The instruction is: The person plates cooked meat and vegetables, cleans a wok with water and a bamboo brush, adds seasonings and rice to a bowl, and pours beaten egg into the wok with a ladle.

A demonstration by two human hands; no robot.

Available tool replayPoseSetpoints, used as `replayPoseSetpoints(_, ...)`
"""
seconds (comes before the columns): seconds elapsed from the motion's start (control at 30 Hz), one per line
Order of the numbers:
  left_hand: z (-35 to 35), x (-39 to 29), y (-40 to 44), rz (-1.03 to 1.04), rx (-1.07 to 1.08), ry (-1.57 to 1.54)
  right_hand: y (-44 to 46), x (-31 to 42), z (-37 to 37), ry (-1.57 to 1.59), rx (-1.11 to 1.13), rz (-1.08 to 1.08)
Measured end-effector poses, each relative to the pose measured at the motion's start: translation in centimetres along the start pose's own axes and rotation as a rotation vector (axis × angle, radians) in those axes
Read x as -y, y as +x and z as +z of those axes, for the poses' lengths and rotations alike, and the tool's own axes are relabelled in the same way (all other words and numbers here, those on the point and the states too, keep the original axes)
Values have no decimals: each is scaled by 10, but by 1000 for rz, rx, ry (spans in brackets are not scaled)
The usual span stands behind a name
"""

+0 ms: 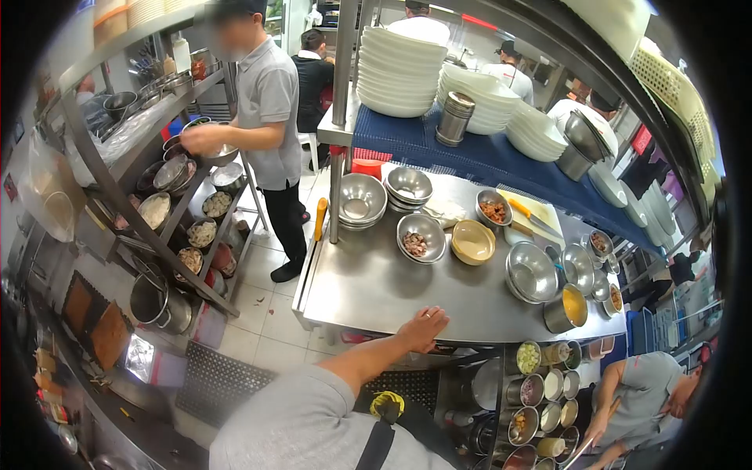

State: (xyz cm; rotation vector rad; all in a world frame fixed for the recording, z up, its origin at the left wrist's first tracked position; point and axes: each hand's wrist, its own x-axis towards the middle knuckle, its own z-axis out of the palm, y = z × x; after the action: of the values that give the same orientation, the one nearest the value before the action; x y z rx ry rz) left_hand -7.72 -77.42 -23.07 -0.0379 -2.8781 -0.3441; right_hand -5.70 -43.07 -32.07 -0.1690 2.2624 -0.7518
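Observation:
My left hand (423, 329) rests at the front edge of the steel table (360, 294), palm down, fingers spread a little, with a ring on one finger and nothing held. Beyond it stand a steel bowl of chopped meat (415, 244) and a yellowish bowl (473, 241). Stacked steel bowls (533, 270) and a steel container of yellow liquid (574, 304) are farther right. My right hand is not in view.
White plates (397, 74) line the blue-covered shelf (493, 160) above the table. A person (266, 117) stands by the left rack (117, 184). Another person (642, 399) is at lower right, beside food containers (529, 356). A knife (544, 225) lies on a cutting board.

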Motion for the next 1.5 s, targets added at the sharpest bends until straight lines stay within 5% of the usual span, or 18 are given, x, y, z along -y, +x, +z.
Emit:
replayPoseSetpoints(1.2, 4, 4, 2, 25, -95, -44, -71, -52, 17, -3, -96, 156)
replayPoseSetpoints(1.27, 3, 5, 3, 28, -80, -32, -30, -129, 52, -164, -154, 42)
replayPoseSetpoints(1.5, 5, 3, 8, 83, -90, -74, -53, -110, 91, 158, -241, 267)
